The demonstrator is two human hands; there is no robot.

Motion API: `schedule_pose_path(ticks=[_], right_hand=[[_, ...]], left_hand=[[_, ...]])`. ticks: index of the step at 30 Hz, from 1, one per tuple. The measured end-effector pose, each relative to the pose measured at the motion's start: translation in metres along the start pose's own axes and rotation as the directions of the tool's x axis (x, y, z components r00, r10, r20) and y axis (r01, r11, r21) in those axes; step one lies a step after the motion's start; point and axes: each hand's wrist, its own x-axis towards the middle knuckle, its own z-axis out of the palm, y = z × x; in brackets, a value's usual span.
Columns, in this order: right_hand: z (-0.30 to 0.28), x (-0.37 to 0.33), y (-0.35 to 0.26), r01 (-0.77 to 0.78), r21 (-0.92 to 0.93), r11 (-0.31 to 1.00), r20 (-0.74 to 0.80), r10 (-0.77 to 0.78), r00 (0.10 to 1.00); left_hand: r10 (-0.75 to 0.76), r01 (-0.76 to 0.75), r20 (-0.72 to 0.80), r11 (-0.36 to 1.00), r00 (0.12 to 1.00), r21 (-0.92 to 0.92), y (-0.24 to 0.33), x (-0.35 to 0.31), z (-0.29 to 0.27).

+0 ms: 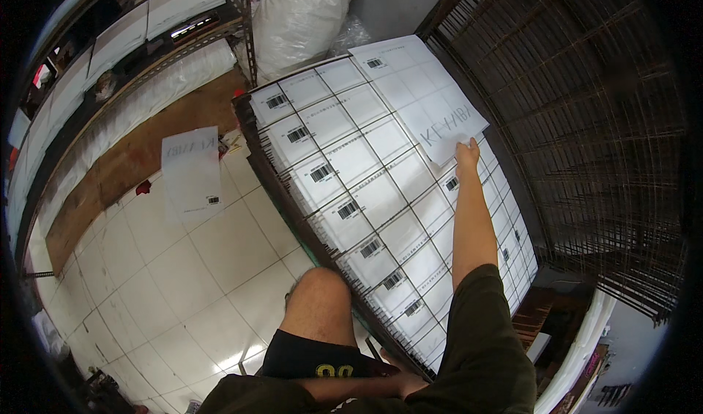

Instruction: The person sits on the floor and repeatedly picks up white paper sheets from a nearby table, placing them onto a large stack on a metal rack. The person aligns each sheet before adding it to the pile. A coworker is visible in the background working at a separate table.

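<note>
A white sheet of paper with handwritten lettering (439, 113) is gripped at its near edge by the right hand (466, 154), the arm stretched far out over a wire grid rack (344, 194). The sheet is laid on the far right part of the rack, over rows of white barcode-labelled packets (351, 157) stacked beneath the wires. The left hand (406, 381) is rested low near the rack's near edge; its grip cannot be told. A second white lettered sheet (190, 168) is seen lying on the tiled floor (190, 282) to the left, well apart from the rack.
</note>
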Motion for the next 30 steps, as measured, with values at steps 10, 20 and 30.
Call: schedule_pose_path(ticks=[10, 20, 30], right_hand=[[-0.098, -0.109, 0.011, 0.268, -0.096, 0.959, 0.249, -0.238, 0.939], [-0.353, -0.281, -0.047, 0.39, -0.38, 0.839, 0.238, -0.318, 0.918], [-0.492, -0.517, 0.002, 0.24, -0.541, 0.806, -0.278, -0.44, 0.854]], left_hand=[[-0.297, 0.267, 0.076, 0.925, 0.952, 0.269, 0.0, -0.004, -0.011], [-0.441, 0.335, 0.065, 0.762, 0.895, 0.555, -0.009, -0.002, 0.008], [-0.592, 0.441, 0.176, 0.738, 0.787, 0.511, -0.017, -0.005, 0.016]])
